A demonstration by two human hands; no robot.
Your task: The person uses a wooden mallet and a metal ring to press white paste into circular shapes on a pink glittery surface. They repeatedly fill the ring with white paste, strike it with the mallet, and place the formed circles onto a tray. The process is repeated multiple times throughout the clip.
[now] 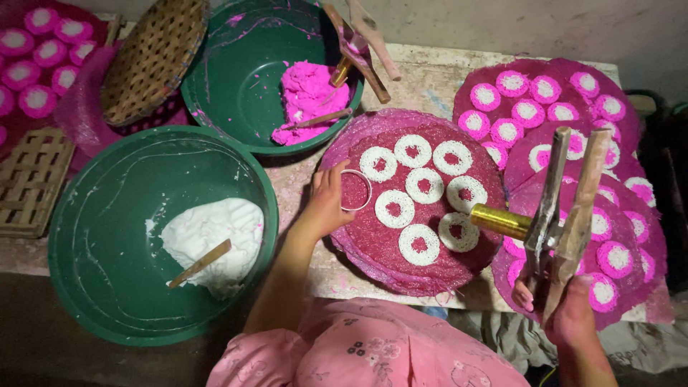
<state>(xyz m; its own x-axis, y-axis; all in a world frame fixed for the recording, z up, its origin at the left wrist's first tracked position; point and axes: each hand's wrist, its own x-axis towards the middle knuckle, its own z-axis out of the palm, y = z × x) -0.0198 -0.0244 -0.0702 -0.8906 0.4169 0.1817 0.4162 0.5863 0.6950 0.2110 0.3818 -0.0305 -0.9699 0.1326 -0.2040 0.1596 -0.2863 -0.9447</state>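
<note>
Our left hand (326, 203) pins the metal ring (355, 190) flat on the round pink mat (373, 236), beside seven white noodle rings (424, 185). Our right hand (570, 315) grips the wooden press (562, 208), brass nozzle (499, 221) well apart from the ring; we judge it best centred over the ring before squeezing.

Dim indoor light overall, w/ strong vignetting: all 4 corners fall to near-black, esp. the bottom-left below the worktop (430, 79) edge and the far right side. Brightest zone is centre, approx. over the white dough (215, 229) and pink dough (309, 97), which look slightly blown out. Light seems to come from above, front; shadows soft, no hard edges. Mild sheen on the green basin (93, 244) wall and a small glare spot on the brass tube (500, 220). Wide-angle lens bends the edges. Focus ok mid-frame; the near press handles are a bit soft.
</note>
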